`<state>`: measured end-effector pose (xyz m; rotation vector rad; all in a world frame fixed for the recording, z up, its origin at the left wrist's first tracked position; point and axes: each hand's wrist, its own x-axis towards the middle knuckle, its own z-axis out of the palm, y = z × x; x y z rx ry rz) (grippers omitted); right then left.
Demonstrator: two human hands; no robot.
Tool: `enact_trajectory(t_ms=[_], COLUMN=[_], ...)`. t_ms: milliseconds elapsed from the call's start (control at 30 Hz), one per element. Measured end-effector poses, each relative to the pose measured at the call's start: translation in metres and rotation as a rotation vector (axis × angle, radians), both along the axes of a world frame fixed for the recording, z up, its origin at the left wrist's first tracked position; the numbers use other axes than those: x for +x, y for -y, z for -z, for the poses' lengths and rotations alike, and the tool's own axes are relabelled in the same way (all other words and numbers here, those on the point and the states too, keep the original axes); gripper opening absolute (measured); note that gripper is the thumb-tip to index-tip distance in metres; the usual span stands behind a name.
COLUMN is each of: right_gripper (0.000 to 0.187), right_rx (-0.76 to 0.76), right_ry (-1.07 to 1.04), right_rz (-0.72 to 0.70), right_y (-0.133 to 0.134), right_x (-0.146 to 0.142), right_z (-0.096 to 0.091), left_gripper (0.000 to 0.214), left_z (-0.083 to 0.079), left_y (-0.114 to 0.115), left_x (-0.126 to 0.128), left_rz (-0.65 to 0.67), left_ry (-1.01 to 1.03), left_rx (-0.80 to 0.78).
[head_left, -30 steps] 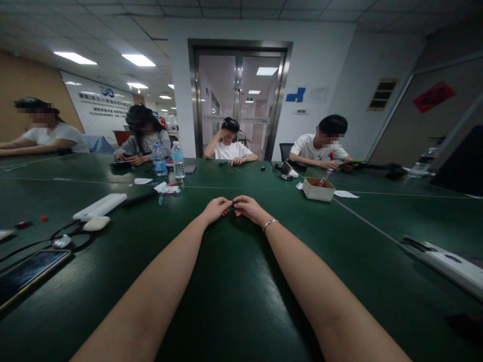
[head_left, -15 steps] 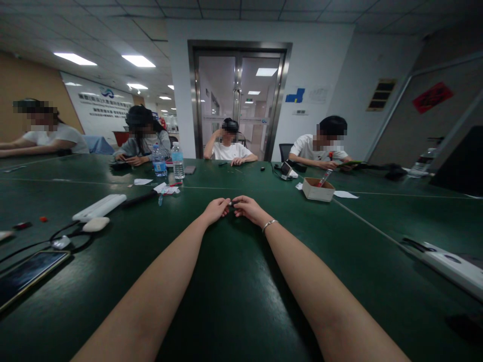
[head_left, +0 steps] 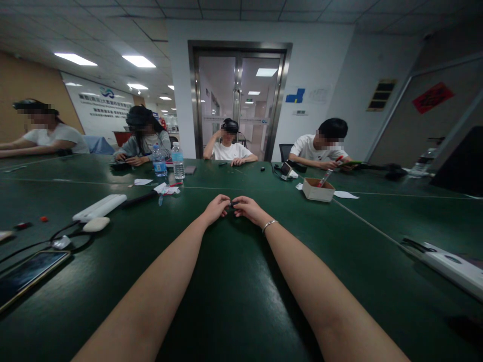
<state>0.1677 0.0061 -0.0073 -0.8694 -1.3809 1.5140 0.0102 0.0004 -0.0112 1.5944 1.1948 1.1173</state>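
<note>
My left hand (head_left: 217, 209) and my right hand (head_left: 247, 209) meet over the middle of the green table, fingertips almost together. Between them is a small dark object (head_left: 232, 204), mostly covered by the fingers and too small to name. Each hand is closed in a pinch, one on either side of the object. A silver bracelet (head_left: 269, 225) circles my right wrist.
Water bottles (head_left: 178, 161) stand beyond my left hand, and an open box (head_left: 318, 190) is at the right. A phone (head_left: 32, 276), cables and a white device (head_left: 99, 207) lie at the left. Several people sit across the green table (head_left: 234, 281).
A silvery glint showed between my fingertips earlier; now only a dark part shows there. My left fingers have shifted slightly, while both arms stay in place.
</note>
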Motion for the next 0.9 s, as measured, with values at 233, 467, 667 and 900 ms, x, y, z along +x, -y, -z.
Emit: enact_trajectory(t_ms=[233, 467, 667, 900], right_gripper=[0.018, 0.018, 0.018, 0.031], right_rx=[0.005, 0.004, 0.062, 0.430], right_ry=[0.006, -0.001, 0.095, 0.550], right_rz=[-0.009, -0.001, 0.015, 0.189], right_y=[0.001, 0.000, -0.003, 0.007], right_x=[0.000, 0.001, -0.005, -0.021], right_z=[0.000, 0.000, 0.003, 0.010], left_gripper=[0.020, 0.022, 0.026, 0.030], left_z=[0.003, 0.002, 0.003, 0.008], left_y=[-0.002, -0.002, 0.000, -0.002], left_x=[-0.003, -0.002, -0.004, -0.005], left_rz=[0.023, 0.023, -0.003, 0.048], left_ry=[0.002, 0.001, 0.011, -0.010], left_rx=[0.033, -0.013, 0.070, 0.135])
